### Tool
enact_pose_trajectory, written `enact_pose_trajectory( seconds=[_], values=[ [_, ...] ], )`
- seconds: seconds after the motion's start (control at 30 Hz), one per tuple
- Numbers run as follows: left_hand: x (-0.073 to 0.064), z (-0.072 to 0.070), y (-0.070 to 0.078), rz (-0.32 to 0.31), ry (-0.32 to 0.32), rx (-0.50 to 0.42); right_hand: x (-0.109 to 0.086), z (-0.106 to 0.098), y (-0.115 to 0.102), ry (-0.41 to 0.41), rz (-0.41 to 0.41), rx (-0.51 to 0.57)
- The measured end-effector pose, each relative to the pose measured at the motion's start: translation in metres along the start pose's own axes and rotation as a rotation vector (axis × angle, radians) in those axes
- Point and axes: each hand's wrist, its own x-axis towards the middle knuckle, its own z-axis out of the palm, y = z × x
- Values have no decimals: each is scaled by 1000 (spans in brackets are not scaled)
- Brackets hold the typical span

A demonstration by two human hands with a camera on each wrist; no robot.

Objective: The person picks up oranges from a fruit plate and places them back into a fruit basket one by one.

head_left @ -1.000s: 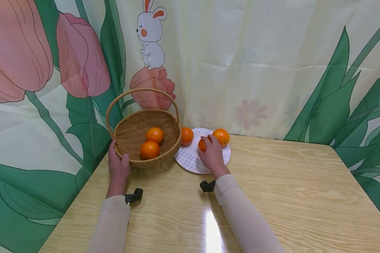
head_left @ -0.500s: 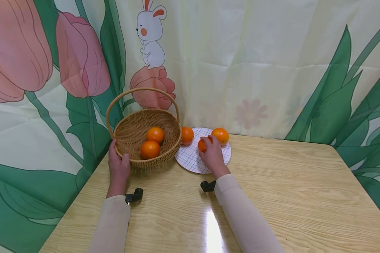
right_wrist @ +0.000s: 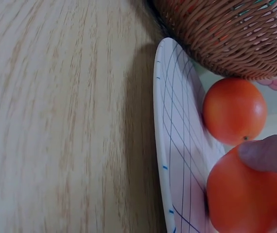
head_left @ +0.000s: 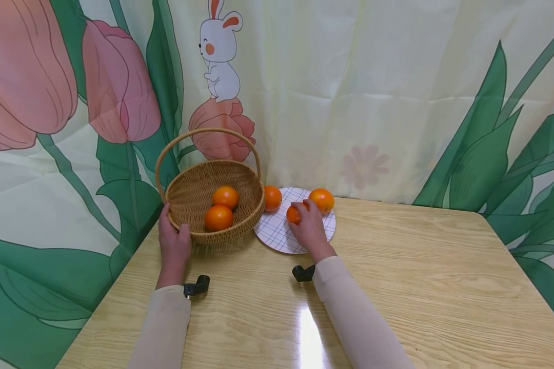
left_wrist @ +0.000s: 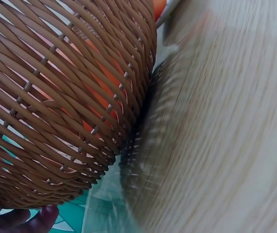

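A round wicker basket (head_left: pixel 196 187) with a tall arched handle stands at the back left, its mouth tilted toward me. My left hand (head_left: pixel 173 243) grips its near left rim, fingers outside; in the left wrist view fingertips show below the weave. Two oranges (head_left: pixel 219 219) lie in the basket. On a white plate (head_left: pixel 277 233) with blue grid lines, my right hand (head_left: pixel 311 228) holds another orange (head_left: pixel 293 214) between thumb and fingers. The right wrist view shows the thumb pressed on this orange (right_wrist: pixel 240 194), close over the plate.
One more orange (head_left: pixel 322 200) sits at the plate's back right. Another orange (head_left: pixel 272 199) is at its back left, partly behind the basket. A printed curtain (head_left: pixel 388 102) hangs behind the wooden table (head_left: pixel 424 271). Each wrist carries a small black mount (head_left: pixel 197 285).
My right hand and the orange in it have shifted very slightly left and nearer. The left hand stays on the basket rim.
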Motion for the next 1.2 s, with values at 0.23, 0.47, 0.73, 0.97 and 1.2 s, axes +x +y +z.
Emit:
enact_pose_trajectory(
  seconds=[0.23, 0.47, 0.73, 0.97, 1.2],
  values=[
    [0, 1, 2, 0, 4, 20, -2, -3, -2, -5, -29, -2],
    [0, 1, 2, -12, -7, 23, -1, -5, -6, 7, -58, 14],
    [0, 2, 2, -14, 1, 23, -1, -11, -20, 49, -107, 38],
    [1, 1, 1, -20, -5, 19, -1, -18, -32, 85, -161, 61],
    [1, 1, -1, -14, -11, 23, -2, -23, -42, 93, -179, 105]
  ],
)
